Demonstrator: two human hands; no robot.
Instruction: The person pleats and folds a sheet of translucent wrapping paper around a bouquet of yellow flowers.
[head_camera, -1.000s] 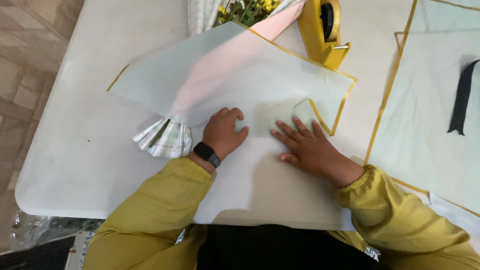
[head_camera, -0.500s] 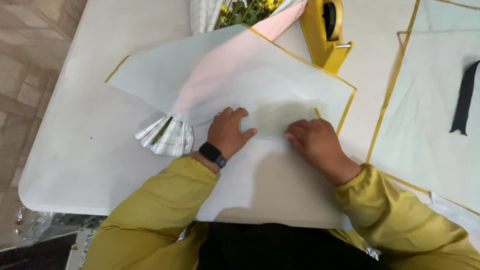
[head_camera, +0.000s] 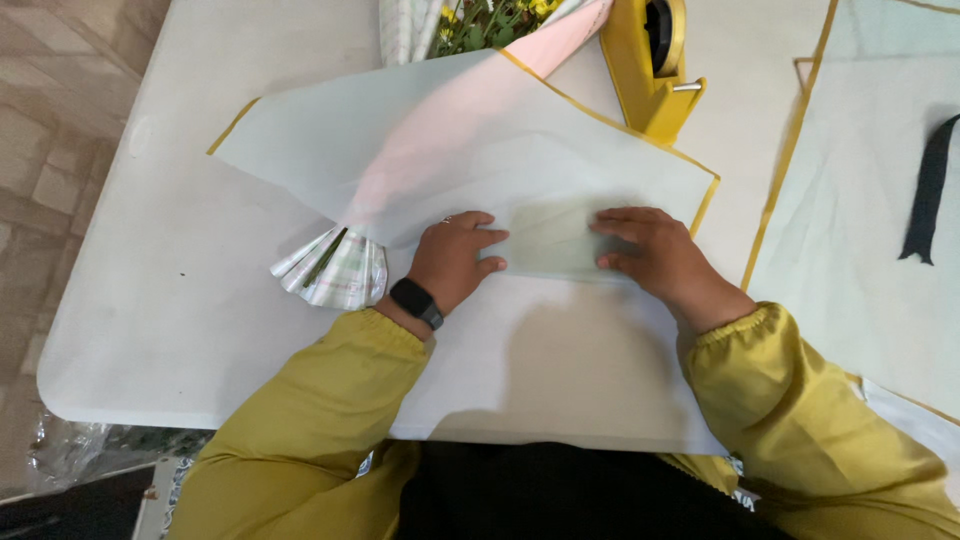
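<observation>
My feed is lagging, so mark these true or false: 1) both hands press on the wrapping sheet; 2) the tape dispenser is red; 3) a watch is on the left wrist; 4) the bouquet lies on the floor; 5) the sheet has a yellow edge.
1) True: the left hand and right hand lie flat on the sheet, at a folded part.
2) False: the tape dispenser is yellow.
3) True: a black watch is on the left wrist.
4) False: the bouquet lies on the table, under the sheet.
5) True.
</observation>
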